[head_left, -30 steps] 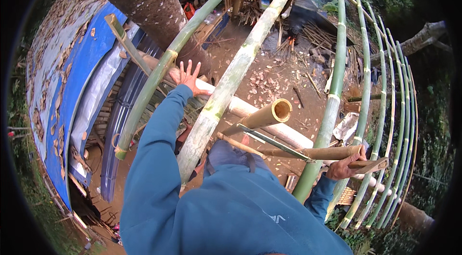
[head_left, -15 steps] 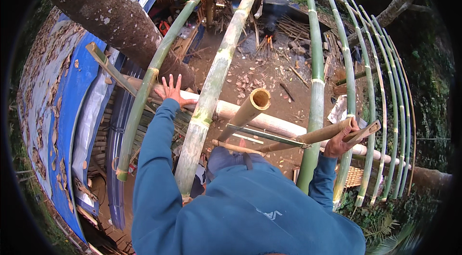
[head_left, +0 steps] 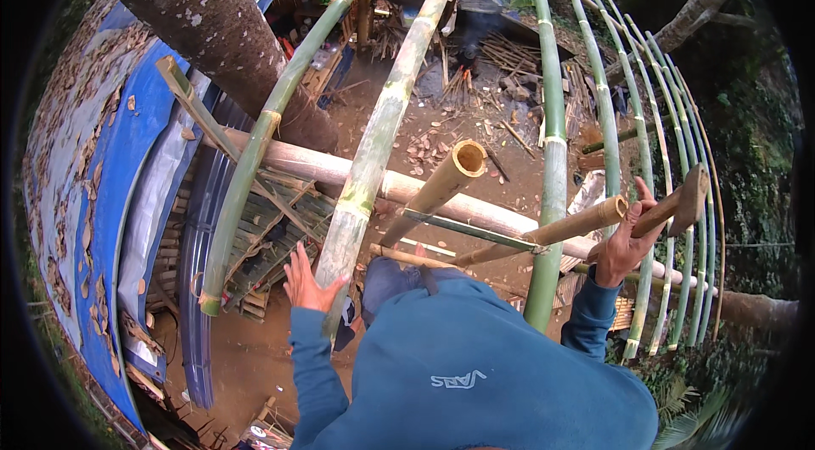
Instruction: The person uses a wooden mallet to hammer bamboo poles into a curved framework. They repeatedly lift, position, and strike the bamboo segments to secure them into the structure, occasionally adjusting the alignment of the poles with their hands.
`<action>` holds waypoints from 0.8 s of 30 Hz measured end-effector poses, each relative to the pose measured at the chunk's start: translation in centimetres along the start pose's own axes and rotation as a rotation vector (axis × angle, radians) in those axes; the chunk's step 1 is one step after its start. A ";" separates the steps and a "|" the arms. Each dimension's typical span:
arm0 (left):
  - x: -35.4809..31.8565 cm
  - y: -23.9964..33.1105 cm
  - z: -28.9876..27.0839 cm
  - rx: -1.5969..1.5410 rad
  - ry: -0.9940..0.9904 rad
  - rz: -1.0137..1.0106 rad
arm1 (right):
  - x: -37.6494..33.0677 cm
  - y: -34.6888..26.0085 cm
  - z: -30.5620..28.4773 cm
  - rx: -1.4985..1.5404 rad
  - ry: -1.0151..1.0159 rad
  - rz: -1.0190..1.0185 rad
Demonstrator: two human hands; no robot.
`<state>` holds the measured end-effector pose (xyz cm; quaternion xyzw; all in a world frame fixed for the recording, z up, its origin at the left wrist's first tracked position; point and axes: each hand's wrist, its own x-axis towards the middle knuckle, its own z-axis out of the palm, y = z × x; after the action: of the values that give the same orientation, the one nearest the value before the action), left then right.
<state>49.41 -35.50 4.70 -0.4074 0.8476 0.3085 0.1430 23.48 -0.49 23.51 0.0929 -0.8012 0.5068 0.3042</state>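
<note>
Far below lies bare brown earth littered with bamboo offcuts, seen from high on a frame of bamboo poles. Everything here is placed against the pale mottled bamboo pole [head_left: 373,144], which runs from the top of the view down to the person's chest.

Well to the left of that pole a blue tarpaulin [head_left: 119,153] covers a roof strewn with dry leaves, and a thick grey tree trunk [head_left: 212,17] rises between the tarpaulin and the pole. A thinner green pole [head_left: 255,153] curves alongside, just left of the mottled one.

The left hand [head_left: 307,282] sits at the lower end of the mottled pole, fingers spread apart and flat, its thumb side touching the pole's left edge; it grips nothing.

A pale horizontal beam [head_left: 340,170] crosses under the mottled pole. Just right of the pole a cut hollow bamboo stub [head_left: 450,174] points upward.

Well to the right, past another green pole [head_left: 552,153], the right hand [head_left: 624,242] is clamped round the handle of a wooden mallet [head_left: 679,204], beside a second cut bamboo end [head_left: 586,221].
</note>
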 end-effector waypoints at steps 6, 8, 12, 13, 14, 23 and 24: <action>-7.7 -2.7 0.8 0.046 -0.027 -0.049 | -3.1 -9.0 5.8 0.515 -0.634 0.406; -7.7 -2.3 1.4 0.106 0.104 0.004 | -5.4 -9.6 9.7 0.602 -0.850 0.589; -7.8 -2.7 1.9 0.177 0.168 -0.043 | -13.3 -4.1 18.3 0.410 -1.170 0.312; -7.7 -2.9 2.0 0.167 0.165 -0.057 | -15.1 -3.7 19.5 0.424 -1.197 0.384; -7.7 -2.9 2.0 0.156 0.156 -0.069 | -16.7 -2.2 20.8 0.284 -1.261 0.360; -7.3 -4.7 3.0 0.148 0.234 -0.011 | -27.6 5.1 25.8 -0.048 -1.031 0.371; -7.2 -4.8 3.1 0.148 0.230 -0.012 | -27.7 5.1 26.1 0.066 -1.048 0.527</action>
<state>57.68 -31.51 3.94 -0.4334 0.8764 0.1955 0.0762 32.97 -25.19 -4.36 0.1381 -0.8246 0.4764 -0.2720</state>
